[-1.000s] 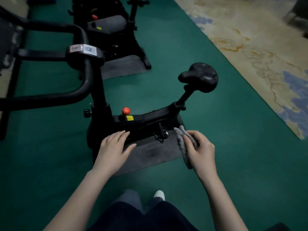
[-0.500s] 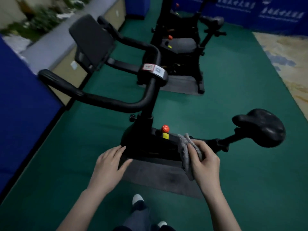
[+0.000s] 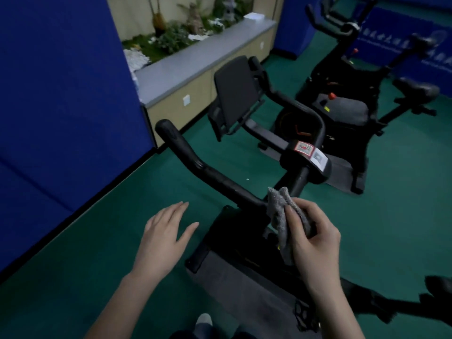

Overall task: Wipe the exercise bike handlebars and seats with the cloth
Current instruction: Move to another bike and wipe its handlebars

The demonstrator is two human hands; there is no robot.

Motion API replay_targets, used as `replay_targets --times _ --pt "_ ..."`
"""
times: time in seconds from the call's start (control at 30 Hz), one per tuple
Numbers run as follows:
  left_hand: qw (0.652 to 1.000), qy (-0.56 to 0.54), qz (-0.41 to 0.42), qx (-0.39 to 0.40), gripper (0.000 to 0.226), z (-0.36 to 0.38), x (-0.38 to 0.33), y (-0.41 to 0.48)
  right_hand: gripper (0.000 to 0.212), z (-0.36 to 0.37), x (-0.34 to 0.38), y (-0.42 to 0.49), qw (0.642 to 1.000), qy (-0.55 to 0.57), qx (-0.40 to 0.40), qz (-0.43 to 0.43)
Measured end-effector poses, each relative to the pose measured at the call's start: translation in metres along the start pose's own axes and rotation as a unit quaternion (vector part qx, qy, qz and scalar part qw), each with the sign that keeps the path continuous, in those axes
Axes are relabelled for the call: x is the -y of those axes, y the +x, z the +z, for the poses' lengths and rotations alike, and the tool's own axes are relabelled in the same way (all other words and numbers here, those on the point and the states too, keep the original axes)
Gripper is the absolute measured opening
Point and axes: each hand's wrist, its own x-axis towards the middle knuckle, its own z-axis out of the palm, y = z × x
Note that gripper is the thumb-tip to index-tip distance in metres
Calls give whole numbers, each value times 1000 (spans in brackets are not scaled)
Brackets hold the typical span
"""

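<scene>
A black exercise bike stands right before me, its near handlebar [image 3: 208, 171] running from upper left down toward my right hand. My right hand [image 3: 310, 238] grips a folded grey cloth [image 3: 278, 211], whose top edge sits against the lower end of that bar. My left hand [image 3: 163, 231] hovers over the green floor to the left of the bike, fingers straight, holding nothing. The bike's screen [image 3: 234, 91] tilts up behind the bars. Its seat [image 3: 437, 287] shows only partly at the lower right edge.
A second black bike [image 3: 342, 113] with its seat [image 3: 415, 89] stands behind, and a third further back. A blue partition [image 3: 61, 106] lines the left. A low cabinet [image 3: 195, 69] with plants runs along the back. Grey mats lie under the bikes.
My view has swung up and left, from the bike's frame to its handlebars. My right hand with the cloth has risen to the near handlebar. My left hand has stayed open.
</scene>
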Motion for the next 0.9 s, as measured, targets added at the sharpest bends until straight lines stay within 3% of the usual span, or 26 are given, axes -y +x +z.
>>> replay_targets --times 0.3,0.63,0.8,0.9 --pt "992 10 -105 -66 70 -5 -3 23 10 46 3 79 987 22 130 -91" --pt "952 -38 -213 -215 64 -14 -48 55 11 95 20 145 920 92 296 -238" --pt "939 -47 -216 -264 67 -24 -59 70 12 129 48 158 893 106 307 -311" --pt "916 -154 -215 -302 59 -30 -64 82 15 155 71 174 882 83 308 -348"
